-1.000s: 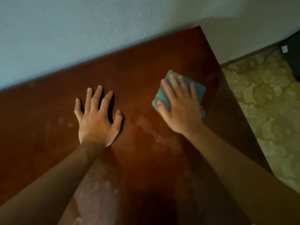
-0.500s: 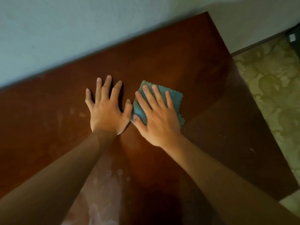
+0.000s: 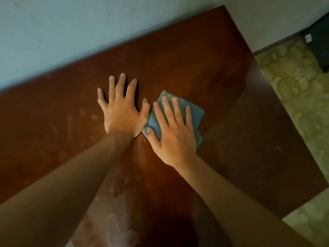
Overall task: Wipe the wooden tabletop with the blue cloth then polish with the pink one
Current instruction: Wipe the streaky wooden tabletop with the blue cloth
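The blue cloth (image 3: 195,113), folded with zigzag edges, lies flat on the dark reddish wooden tabletop (image 3: 187,65). My right hand (image 3: 172,132) presses down on it with fingers spread, covering most of it. My left hand (image 3: 121,111) rests flat on the bare wood just left of the cloth, fingers apart, its thumb touching the cloth's edge. Pale dusty smears mark the wood near my forearms. No pink cloth is in view.
A pale wall (image 3: 89,32) runs along the table's far edge. To the right the table ends above a green patterned floor (image 3: 302,97). A dark object (image 3: 318,41) stands on the floor at the upper right corner.
My right hand slid the blue cloth leftward from near the table's right side until it met my left hand. The left hand stayed flat in place.
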